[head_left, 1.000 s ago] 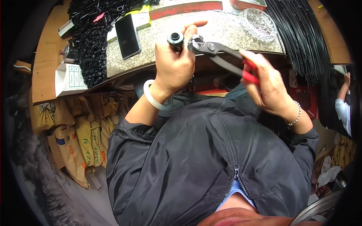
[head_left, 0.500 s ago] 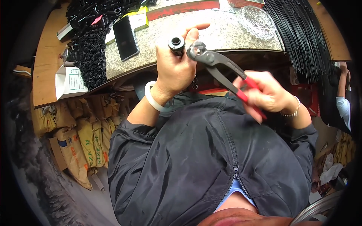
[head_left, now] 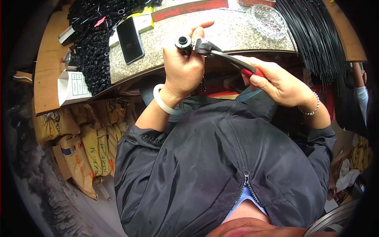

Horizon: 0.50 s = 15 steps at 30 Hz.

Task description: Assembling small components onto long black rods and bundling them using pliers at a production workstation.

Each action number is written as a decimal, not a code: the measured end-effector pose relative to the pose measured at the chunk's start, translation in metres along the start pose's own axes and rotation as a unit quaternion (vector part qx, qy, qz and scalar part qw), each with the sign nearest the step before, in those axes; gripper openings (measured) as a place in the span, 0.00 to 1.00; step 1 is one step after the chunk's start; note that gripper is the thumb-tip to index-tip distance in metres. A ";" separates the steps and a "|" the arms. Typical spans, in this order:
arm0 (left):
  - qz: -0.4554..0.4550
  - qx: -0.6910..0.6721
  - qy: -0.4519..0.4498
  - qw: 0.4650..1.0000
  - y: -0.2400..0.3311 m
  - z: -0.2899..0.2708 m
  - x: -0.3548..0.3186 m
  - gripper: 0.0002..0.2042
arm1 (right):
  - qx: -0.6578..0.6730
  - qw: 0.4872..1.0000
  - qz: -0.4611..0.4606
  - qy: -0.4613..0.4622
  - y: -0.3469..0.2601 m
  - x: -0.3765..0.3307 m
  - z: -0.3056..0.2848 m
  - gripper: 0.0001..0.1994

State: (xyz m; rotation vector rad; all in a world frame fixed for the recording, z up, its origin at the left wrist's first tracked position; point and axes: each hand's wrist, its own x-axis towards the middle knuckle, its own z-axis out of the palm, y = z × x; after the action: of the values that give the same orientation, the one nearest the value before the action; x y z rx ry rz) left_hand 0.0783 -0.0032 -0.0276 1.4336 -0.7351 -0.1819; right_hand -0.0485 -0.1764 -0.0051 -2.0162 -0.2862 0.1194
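Note:
My left hand (head_left: 184,71) is closed round a black tubular part (head_left: 183,44), whose round end with a hole faces up. A pair of end-cutting pincers (head_left: 225,56) with dark jaws and red grips is held in my right hand (head_left: 278,83), fingers wrapped round the handles. The jaws sit right beside the tube, at my left thumb and fingers. Whether they bite on anything cannot be made out. The pincers are turned edge-on, so one handle hides the other.
Behind my hands is a speckled stone slab (head_left: 158,47) bearing a phone (head_left: 130,40) and a glass dish (head_left: 268,21). Small black parts (head_left: 91,59) are heaped at the left near a white box (head_left: 73,87). Long black rods (head_left: 312,39) lie at the right. Sacks (head_left: 77,158) stand below left.
My right hand has rolled the pincers from broadside to edge-on and risen slightly. Their spread handles now lie in line. My left hand and the tube have barely shifted.

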 end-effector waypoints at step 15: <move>-0.023 -0.065 0.039 0.997 -0.003 0.000 0.006 0.12 | -0.170 0.954 0.082 0.231 0.083 0.025 -0.038 0.13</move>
State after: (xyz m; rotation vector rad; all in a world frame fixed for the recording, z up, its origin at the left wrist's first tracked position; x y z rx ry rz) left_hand 0.0836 -0.0068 -0.0280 1.3274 -0.6151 -0.2052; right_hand -0.0045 -0.2379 -0.0612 -2.3348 0.1725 -0.3176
